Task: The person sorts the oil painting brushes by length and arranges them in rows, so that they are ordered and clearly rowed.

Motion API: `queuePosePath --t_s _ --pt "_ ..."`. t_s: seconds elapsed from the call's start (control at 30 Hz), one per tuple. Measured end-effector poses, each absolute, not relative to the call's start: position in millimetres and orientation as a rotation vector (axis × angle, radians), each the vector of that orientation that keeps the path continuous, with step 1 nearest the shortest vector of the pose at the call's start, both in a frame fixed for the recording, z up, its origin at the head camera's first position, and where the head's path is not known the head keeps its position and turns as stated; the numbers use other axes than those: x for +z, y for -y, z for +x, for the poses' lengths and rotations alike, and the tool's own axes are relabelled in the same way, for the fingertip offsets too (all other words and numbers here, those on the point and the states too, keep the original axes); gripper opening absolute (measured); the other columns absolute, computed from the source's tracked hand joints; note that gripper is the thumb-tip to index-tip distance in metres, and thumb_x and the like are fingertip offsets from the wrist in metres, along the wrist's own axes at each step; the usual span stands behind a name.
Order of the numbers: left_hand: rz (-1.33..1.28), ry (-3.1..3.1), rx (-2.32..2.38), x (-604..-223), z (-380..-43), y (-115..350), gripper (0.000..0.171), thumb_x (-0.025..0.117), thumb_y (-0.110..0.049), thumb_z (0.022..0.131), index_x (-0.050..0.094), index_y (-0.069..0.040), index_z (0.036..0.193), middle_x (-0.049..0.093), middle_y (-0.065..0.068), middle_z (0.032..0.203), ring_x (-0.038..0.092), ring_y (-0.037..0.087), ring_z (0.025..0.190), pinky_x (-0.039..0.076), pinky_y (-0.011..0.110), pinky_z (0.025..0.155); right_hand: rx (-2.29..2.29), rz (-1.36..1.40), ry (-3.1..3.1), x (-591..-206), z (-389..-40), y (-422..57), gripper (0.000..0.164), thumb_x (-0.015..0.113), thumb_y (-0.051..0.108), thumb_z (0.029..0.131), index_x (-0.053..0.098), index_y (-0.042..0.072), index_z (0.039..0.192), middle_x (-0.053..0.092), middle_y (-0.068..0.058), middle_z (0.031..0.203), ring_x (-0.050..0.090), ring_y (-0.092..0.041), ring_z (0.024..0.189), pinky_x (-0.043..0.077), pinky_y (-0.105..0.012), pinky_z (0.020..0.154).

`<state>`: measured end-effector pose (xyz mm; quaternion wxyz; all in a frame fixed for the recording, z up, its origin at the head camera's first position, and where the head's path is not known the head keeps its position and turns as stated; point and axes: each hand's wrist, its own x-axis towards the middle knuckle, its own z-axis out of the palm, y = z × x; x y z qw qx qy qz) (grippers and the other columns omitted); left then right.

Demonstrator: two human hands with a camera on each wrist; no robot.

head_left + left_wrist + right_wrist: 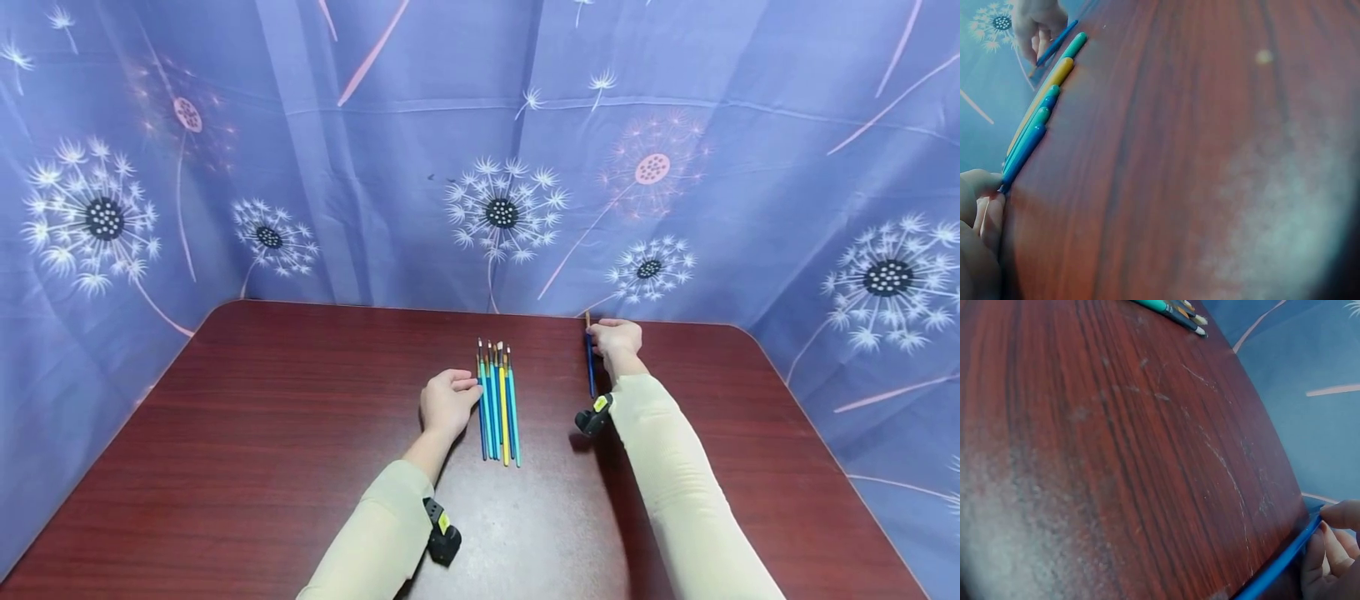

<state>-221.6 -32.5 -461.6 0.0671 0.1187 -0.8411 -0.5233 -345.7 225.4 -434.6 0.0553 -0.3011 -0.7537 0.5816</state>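
Note:
A row of paintbrushes (504, 408) lies side by side on the table, bristles toward the back; the handles are dark blue, teal and yellow. At its left edge my left hand (448, 404) pinches the dark blue outer paintbrush (1025, 153) near its metal collar, thumb and finger meeting there in the left wrist view. Off to the right, near the back edge, my right hand (618, 337) holds a separate blue paintbrush (590, 367) between thumb and fingers, close to the bristle end. Its blue handle (1279, 565) points toward me. The right wrist view cuts off part of this hand.
The dark red wooden table (262, 417) has rounded back corners. Behind and beside it hangs a blue curtain (375, 208) with dandelion prints. Each wrist carries a small black camera (444, 537). Light glares off the table's front middle.

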Motion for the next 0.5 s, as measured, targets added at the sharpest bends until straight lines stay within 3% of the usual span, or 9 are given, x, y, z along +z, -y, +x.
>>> queuePosePath --t_s 0.27,0.5 --pt "0.359 2.537 -1.568 -460.6 -220.7 31.9 0.027 0.073 -0.024 0.081 0.07 -0.013 0.105 0.075 -0.002 0.093 0.071 0.014 0.087 0.051 0.039 0.086 1.698 -0.911 2.314 -437.0 -348.7 -226.4 0.033 0.069 0.003 0.079 0.066 0.002 0.113 0.056 0.002 0.068 0.053 -0.002 0.047 0.047 -0.017 0.044" --pt "0.359 2.541 -1.561 -461.0 -220.9 32.2 0.027 0.073 -0.025 0.081 0.07 -0.014 0.105 0.075 -0.003 0.093 0.071 0.013 0.087 0.051 0.038 0.087 1.632 -0.91 2.364 -440.9 -350.9 -226.6 0.03 0.07 0.005 0.08 0.066 0.002 0.11 0.062 -0.006 0.084 0.052 -0.003 0.048 0.047 -0.019 0.045"
